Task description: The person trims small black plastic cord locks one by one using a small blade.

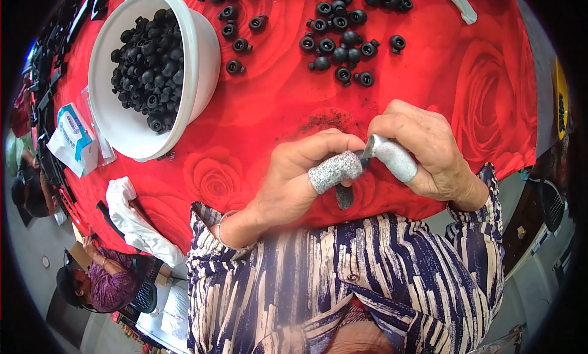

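Note:
My left hand (289, 176), with a grey knitted cover (334, 171) on its thumb, is closed on a small black part that its fingers mostly hide. My right hand (432, 147) wears a white cover (397, 160) on the thumb. It pinches a small metal blade (369, 148), whose tip meets the black part between the hands. Just below the left thumb shows a dark, speckled piece (345, 197); I cannot make out what it belongs to. Black crumbs (327, 118) lie on the red cloth beyond my hands.
A white tub (205, 66) full of round black parts (150, 66) stands at the left. Loose black parts (340, 47) are scattered at the far side. A blue-and-white packet (75, 139) and a white cloth (131, 216) lie left. Another person (113, 280) sits at the lower left.

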